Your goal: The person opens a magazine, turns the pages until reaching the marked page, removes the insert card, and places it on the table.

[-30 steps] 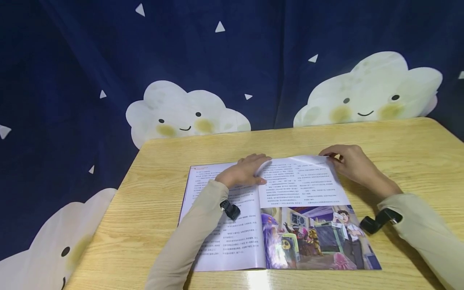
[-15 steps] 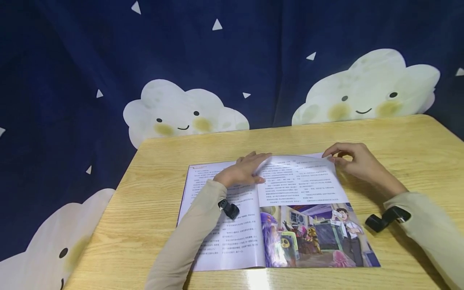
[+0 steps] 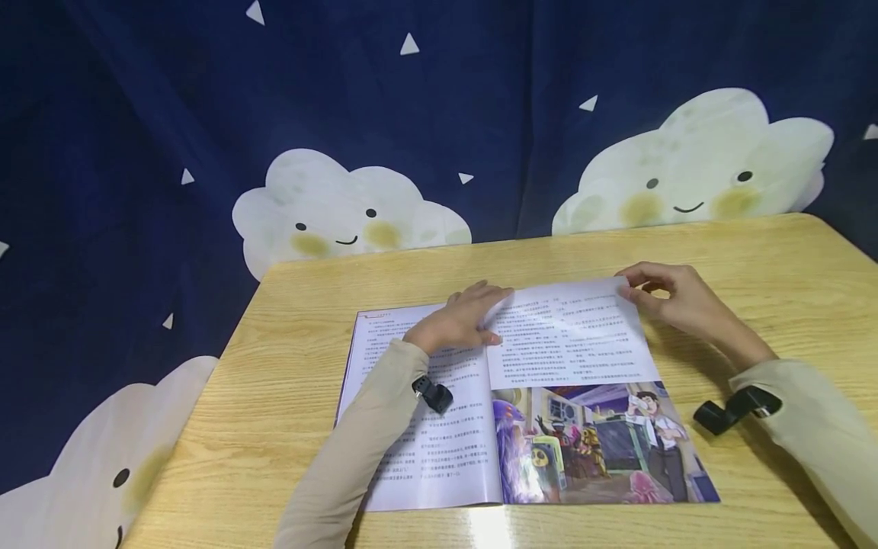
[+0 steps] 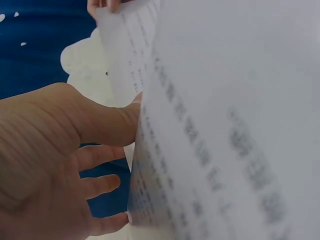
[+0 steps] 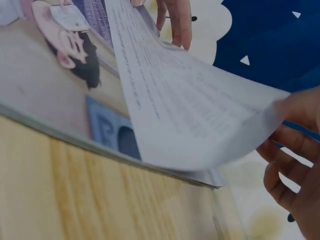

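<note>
An open magazine (image 3: 459, 438) lies on the table, text on its left page and text above a colour picture (image 3: 604, 450) on its right. My left hand (image 3: 454, 322) rests across the upper part near the fold, fingers extended and spread. In the left wrist view its thumb (image 4: 112, 122) touches the paper. My right hand (image 3: 675, 299) pinches the top right corner of the right-hand page (image 3: 569, 335) between thumb and fingers. That page (image 5: 195, 105) curves up off the sheets beneath in the right wrist view.
The wooden table (image 3: 274, 381) extends around the magazine. A dark blue curtain (image 3: 384, 91) with white clouds and triangles hangs behind it. A black strap device sits on each wrist (image 3: 434, 395).
My right hand has shifted slightly up and away, raising the page's top corner higher. An underlying sheet showed at the top half a second ago. My left hand has stayed nearly still.
</note>
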